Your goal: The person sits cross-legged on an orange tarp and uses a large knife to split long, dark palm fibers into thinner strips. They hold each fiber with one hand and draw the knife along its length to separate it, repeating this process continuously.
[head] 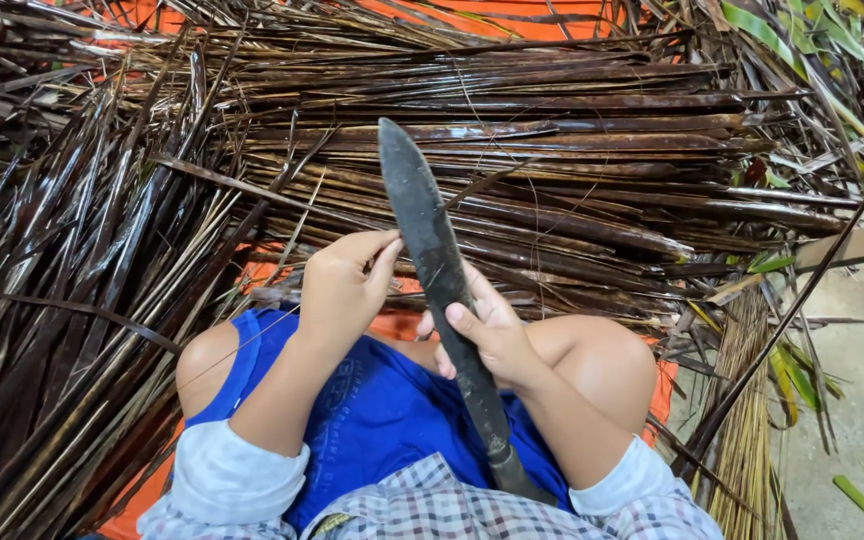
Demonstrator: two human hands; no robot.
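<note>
My left hand (344,285) is curled, with its fingertips pinched together. My right hand (487,335) is closed tight, thumb on top. Both arms reach forward over my bent knees, and my hands are close together.

One knife (439,270), two hands (347,285), countless dark strips (512,130)

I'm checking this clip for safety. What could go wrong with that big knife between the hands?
The right hand grips the dark knife on its blade, thumb across it, so a slip could cut. The left hand has fingertips beside the edge. The bare knees lie just under the blade.
</note>
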